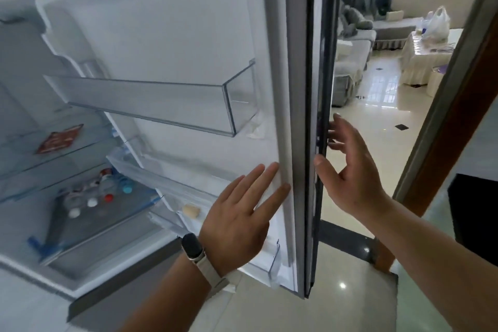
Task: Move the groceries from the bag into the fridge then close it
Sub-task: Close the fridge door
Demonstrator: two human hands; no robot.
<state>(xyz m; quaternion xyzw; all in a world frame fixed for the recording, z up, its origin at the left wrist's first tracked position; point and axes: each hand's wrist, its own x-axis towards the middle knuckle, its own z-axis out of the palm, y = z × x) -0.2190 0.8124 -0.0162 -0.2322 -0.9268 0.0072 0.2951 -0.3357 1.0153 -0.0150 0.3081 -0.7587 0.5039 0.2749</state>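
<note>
Fridge door [188,35]: open, edge-on at frame centre.
Left hand [239,213]: fingers straight and spread, flat against the door's inner seal, lower centre.
Right hand [350,170]: spread, thumb touching the door's dark outer edge.
Bottles [107,191]: inside fridge, lower left.
Plastic bag [438,23]: on desk [420,54], upper right.

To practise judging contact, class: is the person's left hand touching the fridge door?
Touching. The head view shows the left hand with straight fingertips lying flat on the white inner seal of the fridge door, no gap.
</note>
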